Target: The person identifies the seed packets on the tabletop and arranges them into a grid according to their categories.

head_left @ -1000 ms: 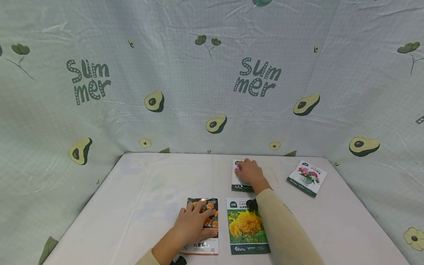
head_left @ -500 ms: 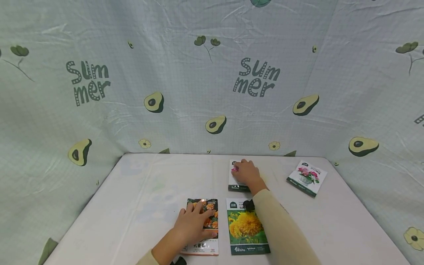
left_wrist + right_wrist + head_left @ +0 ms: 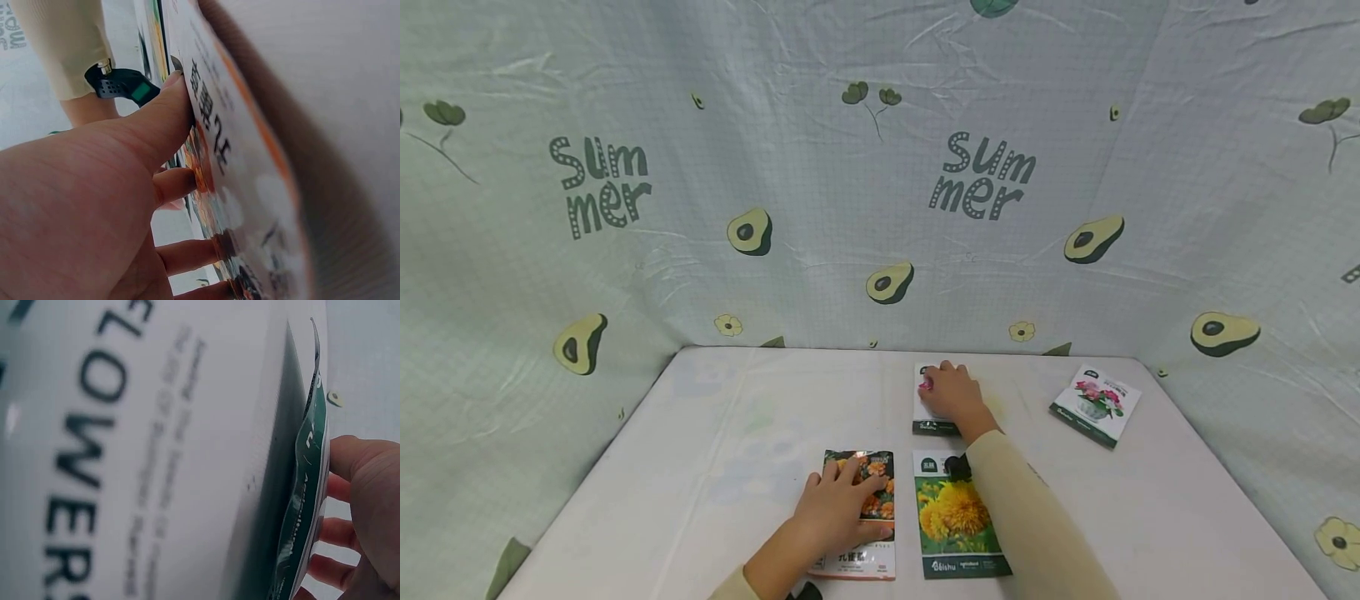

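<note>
Spread over an orange-flower seed packet (image 3: 874,563) at the table's near middle, my left hand (image 3: 831,515) rests with its thumb and fingertips on the print. The left wrist view shows that packet (image 3: 250,162) edge-on, the fingers pressing its face. Farther back, my right hand (image 3: 953,395) lies on a white seed packet (image 3: 934,427) with a green bottom band and a pink flower partly hidden under the fingers. In the right wrist view the fingers (image 3: 337,531) touch this packet's (image 3: 304,487) top side. A yellow-flower seed packet (image 3: 957,517) lies beneath the right forearm, partly covered.
At the back right lies another white packet (image 3: 1096,404) with pink flowers, turned at an angle. The white table (image 3: 722,467) ends at a hanging cloth (image 3: 820,183) printed with avocados. Black wrist straps show on both arms.
My right hand has slid the far white packet a little to the left along the table. The left hand and the other packets have stayed in place.
</note>
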A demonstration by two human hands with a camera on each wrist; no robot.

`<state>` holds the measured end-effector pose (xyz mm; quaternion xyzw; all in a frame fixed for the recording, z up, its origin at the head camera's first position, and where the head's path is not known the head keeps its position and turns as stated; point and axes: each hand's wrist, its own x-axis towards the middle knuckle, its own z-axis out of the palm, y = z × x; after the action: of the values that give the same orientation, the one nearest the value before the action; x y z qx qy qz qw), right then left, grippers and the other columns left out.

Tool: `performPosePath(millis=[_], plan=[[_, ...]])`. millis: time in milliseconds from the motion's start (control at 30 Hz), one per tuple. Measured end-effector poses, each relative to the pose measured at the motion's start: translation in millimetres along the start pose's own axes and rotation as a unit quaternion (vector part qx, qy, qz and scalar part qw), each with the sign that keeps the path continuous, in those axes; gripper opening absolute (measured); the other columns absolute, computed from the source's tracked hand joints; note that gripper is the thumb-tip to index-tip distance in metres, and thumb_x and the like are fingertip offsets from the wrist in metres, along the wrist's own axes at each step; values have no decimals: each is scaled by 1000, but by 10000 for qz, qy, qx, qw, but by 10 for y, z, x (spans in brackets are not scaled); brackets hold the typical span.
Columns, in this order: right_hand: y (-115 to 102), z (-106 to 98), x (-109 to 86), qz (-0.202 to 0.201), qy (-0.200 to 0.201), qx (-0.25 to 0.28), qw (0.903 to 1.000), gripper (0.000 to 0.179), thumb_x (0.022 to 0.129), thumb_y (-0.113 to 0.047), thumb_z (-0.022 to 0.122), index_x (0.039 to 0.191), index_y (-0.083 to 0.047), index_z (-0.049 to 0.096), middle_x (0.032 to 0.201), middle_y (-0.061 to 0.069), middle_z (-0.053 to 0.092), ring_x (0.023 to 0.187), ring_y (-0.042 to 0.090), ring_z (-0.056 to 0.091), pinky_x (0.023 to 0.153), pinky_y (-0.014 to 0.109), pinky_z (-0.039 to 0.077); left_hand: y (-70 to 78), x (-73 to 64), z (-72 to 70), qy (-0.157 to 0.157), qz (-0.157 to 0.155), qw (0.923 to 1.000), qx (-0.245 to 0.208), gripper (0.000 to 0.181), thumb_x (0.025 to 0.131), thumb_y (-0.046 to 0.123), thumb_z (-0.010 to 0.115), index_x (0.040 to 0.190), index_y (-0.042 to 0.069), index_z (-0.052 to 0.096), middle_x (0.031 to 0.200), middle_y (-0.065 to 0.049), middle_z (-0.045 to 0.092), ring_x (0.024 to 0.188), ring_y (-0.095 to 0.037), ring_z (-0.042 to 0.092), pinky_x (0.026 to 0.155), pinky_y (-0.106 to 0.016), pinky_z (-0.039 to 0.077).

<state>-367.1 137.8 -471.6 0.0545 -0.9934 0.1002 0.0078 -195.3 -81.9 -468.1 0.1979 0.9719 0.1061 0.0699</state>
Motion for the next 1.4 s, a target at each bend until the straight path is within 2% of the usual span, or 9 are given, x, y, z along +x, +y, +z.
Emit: performPosePath(millis=[133, 333, 967, 1400], plan=[[-25, 27, 13, 32, -63, -55, 10000, 47, 104, -40, 57, 144, -16, 57, 143, 14, 51, 130, 37, 47, 103, 59, 46, -5, 3, 6, 18, 13, 10000, 1, 66, 83, 67, 72, 141, 36, 61, 152, -14, 48, 126, -40, 48, 84, -50, 39], [-60, 37, 27, -13, -95, -62, 9999, 46, 103, -38, 58, 143, -15, 57, 141, 15, 49, 129, 37, 46, 101, 59, 47, -13, -1, 7, 5, 32, 10000, 10, 66, 84, 66, 72, 141, 36, 61, 153, -13, 48, 127, -40, 48, 84, -50, 39], [-215, 68, 12, -131, -93, -433, 9989, 48, 106, -43, 53, 147, -19, 54, 146, 12, 50, 137, 35, 44, 105, 63, 43, -16, 0, 20, 27, 45, 10000, 35, 66, 84, 66, 72, 142, 35, 61, 152, -14, 48, 128, -40, 47, 84, -51, 40], [-278, 59, 19, -166, -200, -402, 9989, 48, 106, -43, 51, 148, -21, 52, 146, 11, 49, 137, 33, 43, 107, 62, 42, -20, 18, 35, -8, 68, 10000, 67, 65, 85, 66, 71, 142, 36, 60, 152, -14, 48, 127, -41, 48, 85, -52, 40]])
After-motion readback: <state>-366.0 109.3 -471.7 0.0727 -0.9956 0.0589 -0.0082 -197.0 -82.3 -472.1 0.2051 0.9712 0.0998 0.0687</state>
